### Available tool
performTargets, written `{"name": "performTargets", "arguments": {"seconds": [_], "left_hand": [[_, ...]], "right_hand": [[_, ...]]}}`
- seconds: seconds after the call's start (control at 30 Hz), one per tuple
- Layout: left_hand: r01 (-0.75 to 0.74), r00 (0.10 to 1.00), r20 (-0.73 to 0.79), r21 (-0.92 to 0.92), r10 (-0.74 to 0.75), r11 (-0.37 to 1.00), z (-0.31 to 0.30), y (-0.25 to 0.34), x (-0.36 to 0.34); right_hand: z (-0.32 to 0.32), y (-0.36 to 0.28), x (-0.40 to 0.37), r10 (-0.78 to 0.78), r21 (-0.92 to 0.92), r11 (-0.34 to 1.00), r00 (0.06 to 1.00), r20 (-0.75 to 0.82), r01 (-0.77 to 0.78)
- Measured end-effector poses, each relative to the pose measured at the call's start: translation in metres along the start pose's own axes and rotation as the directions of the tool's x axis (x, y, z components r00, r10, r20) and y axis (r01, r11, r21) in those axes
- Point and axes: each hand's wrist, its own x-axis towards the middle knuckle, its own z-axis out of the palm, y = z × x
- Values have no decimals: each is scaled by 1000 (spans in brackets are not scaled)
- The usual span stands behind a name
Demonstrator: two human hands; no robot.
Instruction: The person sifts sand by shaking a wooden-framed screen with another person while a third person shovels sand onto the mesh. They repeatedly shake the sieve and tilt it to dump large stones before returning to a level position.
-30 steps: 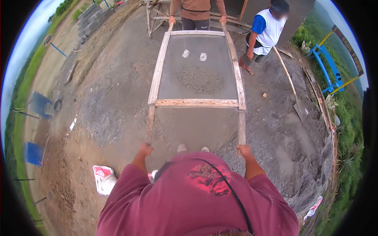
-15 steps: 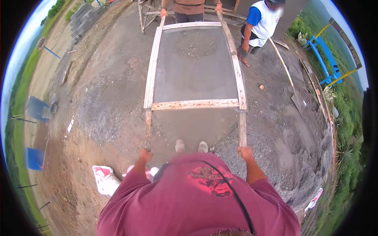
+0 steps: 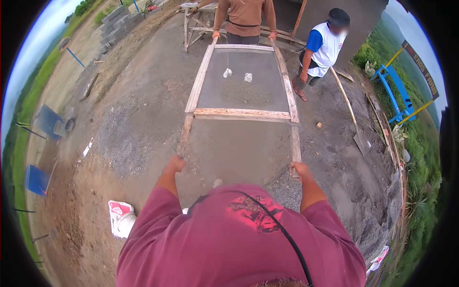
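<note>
A wooden-framed mesh screen (image 3: pixel 244 113) stretches out in front of me, raised off the ground, with gravel (image 3: pixel 246 93) lying on its mesh. My left hand (image 3: pixel 176 163) is closed round the left handle end, and my right hand (image 3: pixel 300 169) grips the right one. At the far end, a person in a brown top (image 3: pixel 245 18) holds the other two handles. Two pale spots show on the mesh, above the gravel; I cannot make out what they are.
Right of the screen stands a person in a white and blue shirt (image 3: pixel 325 45), beside a shovel (image 3: pixel 362 143). A small block (image 3: pixel 319 125) lies on the ground. Blue containers (image 3: pixel 37 180) and a white-and-red sack (image 3: pixel 119 217) are at the left, grey blocks (image 3: pixel 114 27) farther back.
The screen has shifted away from me and my hands have moved forward with it. The gravel has slid nearer to me on the mesh. The pale spots now show.
</note>
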Motion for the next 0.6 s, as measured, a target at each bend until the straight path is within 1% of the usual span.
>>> {"name": "performTargets", "arguments": {"seconds": [0.03, 0.1, 0.2, 0.23, 0.27, 0.3, 0.33, 0.37, 0.4, 0.43, 0.47, 0.5, 0.53, 0.6], "left_hand": [[-25, 999, -29, 31, 26, 999, -24, 18, 26], [-4, 1000, -14, 87, 6, 996, -72, 57, 44], [20, 997, 77, 115, -29, 993, -82, 68, 39], [0, 1000, 8, 82, 0, 997, -63, 54, 31], [-24, 998, -61, 53, 28, 998, -27, 28, 21], [-15, 1000, 24, 76, 13, 997, 15, -13, 24], [-21, 999, -23, 84, 23, 996, 58, -53, 8], [97, 995, 33, -54, -95, 994, 71, -65, -35], [209, 973, 116, -84, -199, 974, 57, -49, -94], [181, 979, 110, -85, -172, 980, 133, -145, -81], [279, 942, 218, -96, -253, 955, 80, -92, -148], [257, 950, 203, -76, -237, 964, 96, -118, -156], [234, 956, 191, -52, -220, 971, 112, -154, -172], [206, 974, 108, -37, -201, 978, 112, -183, -192]], "right_hand": [[-1, -47, 0, -24, -3, 1000, 1000, 20, 24], [-2, -121, -19, -34, -81, 996, 999, -29, 32], [-3, -142, -35, -12, -117, 993, 996, -87, 2], [-7, -118, -24, -45, -109, 993, 997, -67, 38], [-7, -81, -16, -78, -98, 992, 996, -49, 73], [-4, -37, -16, -80, -94, 993, 996, -48, 75], [-4, 6, -25, -82, -88, 993, 995, -50, 77], [1, 41, -54, -39, -125, 992, 995, -88, 28], [-12, 130, -28, -21, -249, 968, 988, -150, -18], [-19, 198, -31, -53, -310, 951, 993, -110, 16], [-1, 177, -102, -78, -549, 834, 972, -224, -60], [-19, 273, -73, -39, -656, 753, 992, -124, -52], [-13, 288, -106, 22, -572, 808, 977, -212, -142], [3, 285, -150, 122, -417, 873, 941, -315, -253]]}}
